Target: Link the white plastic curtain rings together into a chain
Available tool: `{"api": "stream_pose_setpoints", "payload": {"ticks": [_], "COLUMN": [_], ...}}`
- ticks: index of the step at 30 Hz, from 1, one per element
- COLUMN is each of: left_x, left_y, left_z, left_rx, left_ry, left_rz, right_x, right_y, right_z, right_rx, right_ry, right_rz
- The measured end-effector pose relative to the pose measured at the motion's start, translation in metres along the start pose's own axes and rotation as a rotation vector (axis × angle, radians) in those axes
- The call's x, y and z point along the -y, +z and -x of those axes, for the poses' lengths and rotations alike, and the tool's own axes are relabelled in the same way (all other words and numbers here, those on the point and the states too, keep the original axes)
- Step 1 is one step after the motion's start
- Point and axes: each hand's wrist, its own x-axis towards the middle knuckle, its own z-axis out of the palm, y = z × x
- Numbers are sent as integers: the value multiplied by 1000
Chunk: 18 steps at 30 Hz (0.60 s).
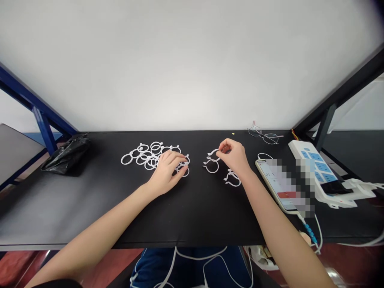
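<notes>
White plastic shower curtain rings (127, 159) lie in an overlapping pile at the middle left of the black table. My left hand (168, 168) rests over the pile's right end, thumb and fingers closed round one ring near the fingertips and partly covering it. To the right, my right hand (234, 154) pinches the edge of an opened ring (212, 153) between thumb and forefinger. Just below that lies another opened ring (212, 167), its ends apart. A few more opened rings (233, 179) sit beside my right wrist, partly overlapping.
On the right are a phone (277, 188) with a charging cable, a white power strip (318, 168) with a plug in it, and eyeglasses (267, 136) near the wall. A black plastic bag (66, 154) lies far left. White cables (201, 258) hang below the table's front edge.
</notes>
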Motion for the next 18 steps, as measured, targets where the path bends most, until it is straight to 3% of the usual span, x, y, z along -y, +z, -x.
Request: {"api": "stream_pose_setpoints", "payload": {"ticks": [5, 11, 14, 18], "left_x": [0, -1, -2, -9], "left_y": [1, 4, 3, 1], "left_z": [-2, -1, -1, -3], "left_rx": [1, 23, 16, 2], "left_ry": [33, 61, 56, 10], "left_rz": [3, 9, 26, 46], "right_x": [1, 3, 7, 22], "right_y": [4, 13, 16, 21], "right_z": [2, 3, 2, 10], "right_rx": [-236, -283, -215, 88], "right_ry": [-58, 23, 197, 341], "right_rz": [-57, -304, -586, -810]}}
